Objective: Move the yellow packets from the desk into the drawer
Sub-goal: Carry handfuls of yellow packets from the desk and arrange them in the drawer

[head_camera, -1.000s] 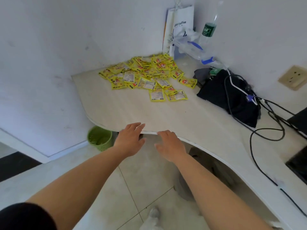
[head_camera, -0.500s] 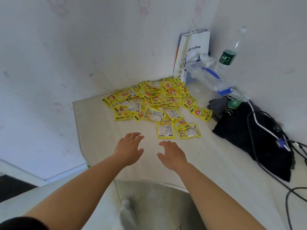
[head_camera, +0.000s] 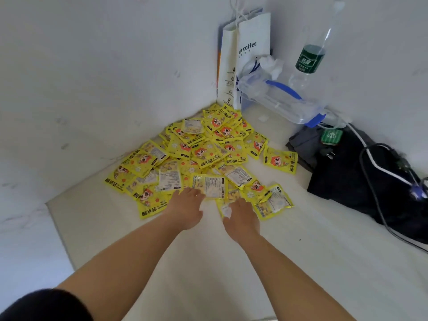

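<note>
Both hands arrive at the near edge of a heap of yellow packets [head_camera: 201, 154] spread across the surface [head_camera: 231, 262] toward the corner in the upper middle of the frame. The left hand [head_camera: 185, 209] and right hand [head_camera: 240, 214] lie palm down, fingers reaching onto the closest packets. Whether either has closed on one cannot be told, and none is lifted. The drawer is out of view.

The likely trouble is slippage. The packets look glossy and overlap loosely, so a big scoop could shed some, and a sweep toward the lower left of the frame could push them over the surface's edge. One stray packet [head_camera: 281, 161] lies apart at right, near a black bag [head_camera: 347, 181] and a loose cable [head_camera: 375, 165], and a wide reach there could snag the cable.

The packets are flat, roughly square pouches with sealed edges, some showing a cartoon face, others pale printed backs. The surface is pale, matt and smooth. Behind stand a stiff white paper bag [head_camera: 252, 54], a clear plastic box [head_camera: 278, 98] and a clear bottle [head_camera: 310, 59] with a green label.
</note>
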